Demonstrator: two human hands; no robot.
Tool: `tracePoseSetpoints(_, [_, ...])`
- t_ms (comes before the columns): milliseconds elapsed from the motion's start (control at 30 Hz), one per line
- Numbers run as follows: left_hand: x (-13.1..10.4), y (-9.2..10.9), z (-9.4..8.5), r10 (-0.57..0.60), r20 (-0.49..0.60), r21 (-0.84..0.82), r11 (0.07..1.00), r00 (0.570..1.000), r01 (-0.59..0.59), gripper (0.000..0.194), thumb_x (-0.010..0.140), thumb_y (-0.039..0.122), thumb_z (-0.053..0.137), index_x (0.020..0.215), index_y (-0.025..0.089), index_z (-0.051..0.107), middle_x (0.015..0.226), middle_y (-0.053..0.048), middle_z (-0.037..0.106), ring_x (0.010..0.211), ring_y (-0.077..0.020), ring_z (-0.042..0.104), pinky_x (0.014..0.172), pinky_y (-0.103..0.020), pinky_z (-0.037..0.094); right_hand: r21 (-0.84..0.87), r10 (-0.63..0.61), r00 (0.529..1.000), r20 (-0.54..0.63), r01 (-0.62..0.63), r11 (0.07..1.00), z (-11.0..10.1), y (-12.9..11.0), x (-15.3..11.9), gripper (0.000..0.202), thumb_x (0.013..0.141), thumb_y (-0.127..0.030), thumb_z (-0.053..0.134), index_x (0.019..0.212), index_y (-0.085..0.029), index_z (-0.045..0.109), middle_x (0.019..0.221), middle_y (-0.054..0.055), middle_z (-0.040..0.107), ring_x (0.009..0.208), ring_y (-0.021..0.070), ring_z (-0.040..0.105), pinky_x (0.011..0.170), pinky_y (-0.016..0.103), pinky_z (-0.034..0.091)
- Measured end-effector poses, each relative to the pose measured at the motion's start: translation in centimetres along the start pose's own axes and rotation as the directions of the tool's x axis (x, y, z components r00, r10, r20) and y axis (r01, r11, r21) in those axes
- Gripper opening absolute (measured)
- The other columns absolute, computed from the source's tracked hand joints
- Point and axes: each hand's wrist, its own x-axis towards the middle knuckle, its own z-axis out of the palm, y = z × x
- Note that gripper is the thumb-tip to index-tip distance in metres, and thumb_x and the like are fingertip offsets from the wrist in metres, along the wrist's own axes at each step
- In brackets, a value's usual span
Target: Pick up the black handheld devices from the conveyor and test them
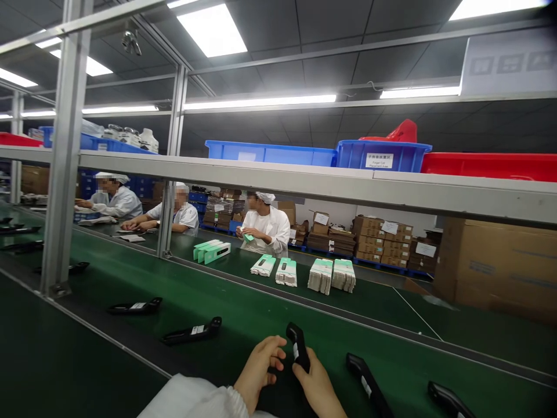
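Observation:
My right hand (317, 380) grips a black angled handheld device (297, 342) with a white label, raised over the green belt (243, 316). To its left, my left hand (262, 367) has its fingers apart and curved toward the device, holding nothing. Similar black devices lie along the belt: one (194, 332) to the left of my hands, another (137, 306) farther left, and one (368, 380) to the right of my right hand. A further device (448, 399) sits near the lower right edge. The lower end of the held device is hidden by my right hand.
Across the belt, a worktop carries several stacks of white and green flat boxes (319, 276). Several co-workers in white sit beyond it, one person (265, 226) handling a green box. A metal post (65, 174) and an overhead shelf (278, 169) with blue bins (383, 155) frame the station.

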Motion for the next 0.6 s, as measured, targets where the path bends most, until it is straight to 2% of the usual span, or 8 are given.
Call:
tracePoseSetpoints(67, [0.1, -0.2, 0.1, 0.017, 0.026, 0.097, 0.995, 1.0, -0.019, 0.034, 0.072, 0.046, 0.053, 0.088, 0.017, 0.058, 0.075, 0.001, 0.052, 0.063, -0.0092, 0.048, 0.049, -0.018, 0.03, -0.266, 0.041, 0.998, -0.04, -0.051, 0.963, -0.1, 0.1, 0.2, 0.048, 0.077, -0.02, 0.052, 0.123, -0.01, 0.049, 0.127, 0.016, 0.052, 0.123, 0.028, 0.042, 0.098, 0.034, 0.035])
tracePoseSetpoints(133, [0.3, -0.4, 0.2, 0.026, 0.053, 0.177, 0.984, 0.998, -0.035, 0.029, 0.073, 0.043, 0.051, 0.084, 0.017, 0.058, 0.074, 0.001, 0.051, 0.061, -0.0086, 0.047, 0.047, -0.018, 0.028, -0.444, 0.082, 0.995, -0.061, -0.101, 0.89, -0.3, 0.1, 0.3, 0.053, 0.08, -0.02, 0.047, 0.13, -0.004, 0.042, 0.136, 0.019, 0.042, 0.129, 0.0305, 0.033, 0.1, 0.037, 0.033])
tracePoseSetpoints(300, [1.1, -1.2, -0.1, 0.06, 0.11, 0.297, 0.951, 0.992, -0.09, 0.025, 0.078, 0.038, 0.043, 0.084, 0.017, 0.055, 0.072, 0.002, 0.051, 0.058, -0.0088, 0.047, 0.046, -0.019, 0.028, -0.505, 0.064, 0.996, -0.054, -0.083, 0.859, -0.7, -0.3, 0.4, 0.048, 0.082, -0.018, 0.04, 0.128, -0.003, 0.044, 0.133, 0.02, 0.045, 0.123, 0.0307, 0.041, 0.098, 0.039, 0.037])
tracePoseSetpoints(367, [1.5, -1.1, -0.7, 0.116, 0.122, 0.438, 0.885, 0.986, -0.159, 0.024, 0.08, 0.034, 0.04, 0.088, 0.017, 0.055, 0.072, 0.001, 0.053, 0.059, -0.0107, 0.05, 0.049, -0.021, 0.033, -0.531, 0.013, 0.996, -0.085, -0.056, 0.845, -0.9, -0.5, 0.5, 0.047, 0.083, -0.018, 0.04, 0.128, -0.007, 0.045, 0.132, 0.017, 0.046, 0.122, 0.0304, 0.042, 0.096, 0.039, 0.039])
tracePoseSetpoints(400, [1.6, -0.9, -1.1, 0.177, 0.121, 0.548, 0.808, 0.977, -0.215, 0.023, 0.08, 0.03, 0.04, 0.092, 0.017, 0.056, 0.074, -0.001, 0.055, 0.063, -0.0125, 0.053, 0.054, -0.023, 0.037, -0.537, -0.023, 0.994, -0.104, -0.036, 0.843, -0.9, -0.6, 0.4, 0.047, 0.083, -0.02, 0.04, 0.128, -0.011, 0.046, 0.132, 0.014, 0.047, 0.122, 0.0305, 0.041, 0.095, 0.039, 0.04])
tracePoseSetpoints(467, [1.7, -0.2, -2.4, 0.343, 0.1, 0.797, 0.535, 0.934, -0.281, 0.031, 0.078, 0.018, 0.043, 0.107, 0.016, 0.054, 0.087, -0.005, 0.061, 0.082, -0.0182, 0.057, 0.072, -0.029, 0.042, -0.523, -0.108, 0.986, -0.129, 0.025, 0.852, -0.9, -0.8, 0.4, 0.044, 0.083, -0.024, 0.04, 0.126, -0.018, 0.049, 0.131, 0.01, 0.048, 0.122, 0.0303, 0.041, 0.095, 0.04, 0.04])
tracePoseSetpoints(533, [1.7, 0.8, -4.1, 0.465, 0.046, 0.958, 0.229, 0.884, -0.17, 0.053, 0.072, 0.003, 0.042, 0.124, 0.014, 0.046, 0.11, -0.011, 0.058, 0.105, -0.0241, 0.051, 0.089, -0.036, 0.037, -0.478, -0.178, 0.976, -0.122, 0.099, 0.873, -0.7, -0.7, 0.4, 0.04, 0.084, -0.028, 0.04, 0.122, -0.024, 0.053, 0.128, 0.006, 0.051, 0.121, 0.0293, 0.041, 0.097, 0.041, 0.038])
tracePoseSetpoints(600, [1.6, 1.7, -6.1, 0.478, -0.072, 0.996, 0.078, 0.875, 0.039, 0.068, 0.068, -0.006, 0.038, 0.133, 0.012, 0.035, 0.13, -0.016, 0.047, 0.122, -0.028, 0.039, 0.098, -0.042, 0.029, -0.419, -0.206, 0.974, -0.091, 0.15, 0.895, -0.5, -0.3, 0.5, 0.038, 0.084, -0.032, 0.041, 0.118, -0.026, 0.055, 0.126, 0.004, 0.053, 0.121, 0.029, 0.041, 0.099, 0.041, 0.036])
